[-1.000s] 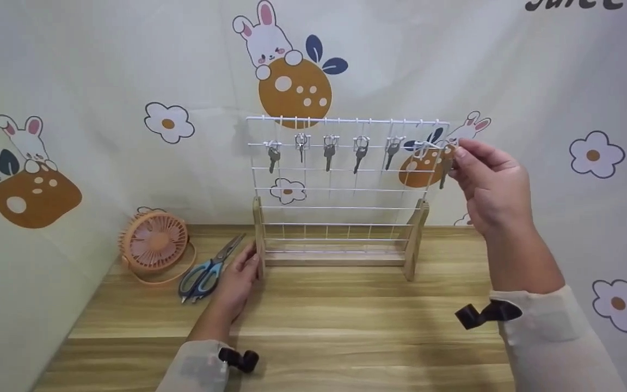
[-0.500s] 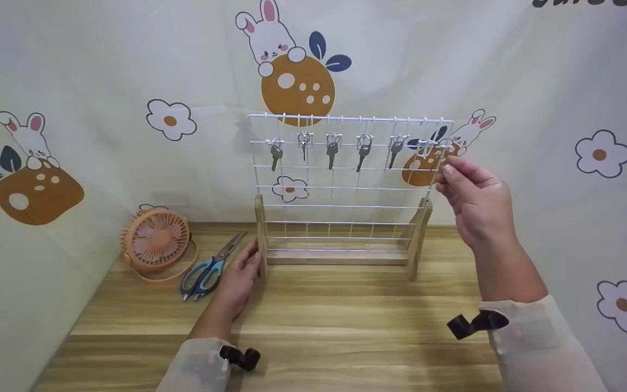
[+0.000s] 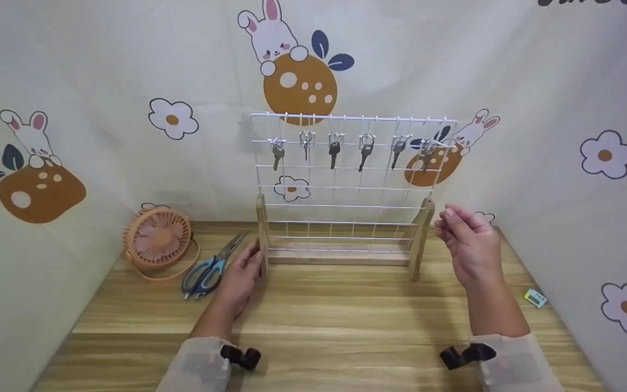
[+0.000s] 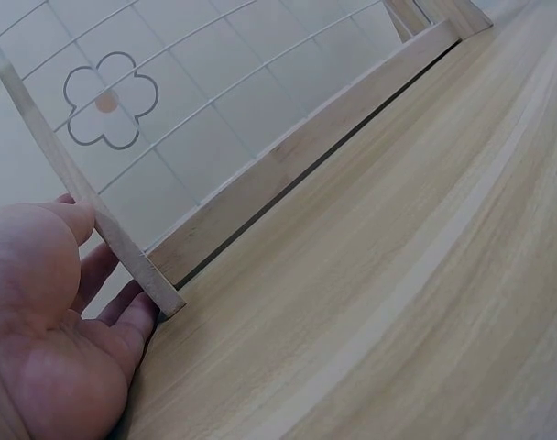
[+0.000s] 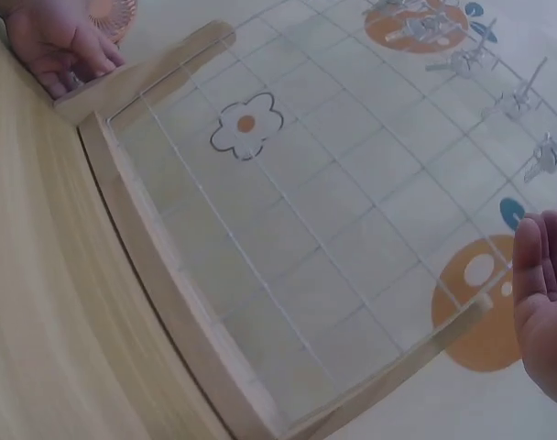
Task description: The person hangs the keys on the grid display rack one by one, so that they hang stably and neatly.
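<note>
A white wire grid rack point(image 3: 346, 188) with wooden legs stands on the table. Several metal keys point(image 3: 366, 152) hang by rings from hooks in a row near its top. The rightmost key point(image 3: 427, 158) hangs at the rack's right end. My left hand point(image 3: 241, 277) holds the bottom of the left wooden leg point(image 4: 123, 234), thumb and fingertips against the wood in the left wrist view. To the right of the right leg point(image 3: 421, 239), my right hand point(image 3: 471, 245) is in the air with loosely bent fingers and nothing in them.
Blue-handled scissors point(image 3: 210, 269) lie left of my left hand, and an orange fan point(image 3: 158, 238) stands behind them. A small light-blue item point(image 3: 535, 298) lies at the table's right edge. A printed cloth point(image 3: 389, 60) hangs behind the rack.
My right hand held a key at the rack's upper right, then let go and moved down. That key now hangs on the rightmost hook. The left hand stayed at its leg.
</note>
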Demonstrator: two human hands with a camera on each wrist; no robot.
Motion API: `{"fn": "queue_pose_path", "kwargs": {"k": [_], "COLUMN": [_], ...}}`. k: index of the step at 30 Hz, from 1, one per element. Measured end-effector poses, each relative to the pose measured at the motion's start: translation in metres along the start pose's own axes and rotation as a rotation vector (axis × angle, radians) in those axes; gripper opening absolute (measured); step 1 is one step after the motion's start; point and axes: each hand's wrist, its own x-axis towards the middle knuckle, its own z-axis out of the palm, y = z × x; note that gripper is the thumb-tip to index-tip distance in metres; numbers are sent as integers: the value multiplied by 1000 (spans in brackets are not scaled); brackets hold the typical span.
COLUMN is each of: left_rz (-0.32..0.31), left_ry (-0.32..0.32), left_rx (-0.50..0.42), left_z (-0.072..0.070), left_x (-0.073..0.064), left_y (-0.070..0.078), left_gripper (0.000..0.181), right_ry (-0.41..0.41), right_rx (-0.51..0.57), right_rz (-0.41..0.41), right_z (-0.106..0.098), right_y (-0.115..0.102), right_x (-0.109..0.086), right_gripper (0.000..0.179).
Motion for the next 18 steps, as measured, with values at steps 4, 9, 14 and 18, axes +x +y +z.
{"fn": "queue_pose_path", "kwargs": {"k": [4, 9, 14, 18], "left_rz": [16, 26, 8, 5], "left_ry": [13, 27, 30, 32], "left_rx": [-7, -14, -16, -19], "left_z": [0, 1, -1, -3], "left_x": [-1, 0, 0, -1], "left_y": [0, 0, 0, 0], "left_gripper": [54, 54, 53, 53], "right_ry": [65, 112, 117, 76], "right_rx": [27, 89, 60, 0], "right_rz": [45, 140, 257, 330], "right_z": [-16, -38, -57, -67], "right_y": [23, 55, 88, 108], "right_x": [6, 14, 16, 16], "right_gripper": [5, 7, 10, 14]}}
